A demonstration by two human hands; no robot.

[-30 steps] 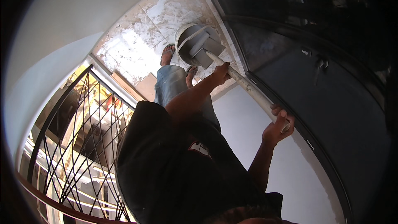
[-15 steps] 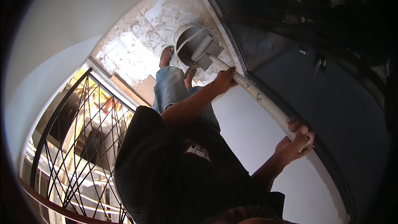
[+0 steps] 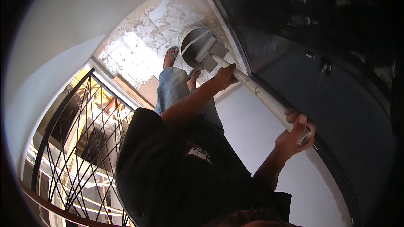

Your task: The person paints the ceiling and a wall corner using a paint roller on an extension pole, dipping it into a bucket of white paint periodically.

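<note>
A long off-white pole [image 3: 261, 94] with stains slants down to a round bucket [image 3: 184, 44]. Inside the bucket, by the pole's lower end, lies a pale grey paint roller [image 3: 206, 47]. A flat grey piece [image 3: 219, 52] sits beside it at the bucket's rim. My left hand [image 3: 225, 77] is closed around the pole's lower part, just above the bucket. At the pole's upper end, my right hand [image 3: 296, 134] is wrapped around it, with the thumb along the top. The join between roller and pole is hard to make out.
A black metal railing [image 3: 63, 113] runs along the left, with a lower level beyond it. Dark doors [image 3: 320, 84] line the right. My sandalled feet [image 3: 170, 54] stand on white-smeared floor tiles [image 3: 155, 17] beside the bucket. A pale curved wall [image 3: 54, 29] rises at the upper left.
My right hand and the pole's upper end have shifted slightly up and left. My left hand has moved slightly up and left too, still gripping the pole. The roller stays in the bucket.
</note>
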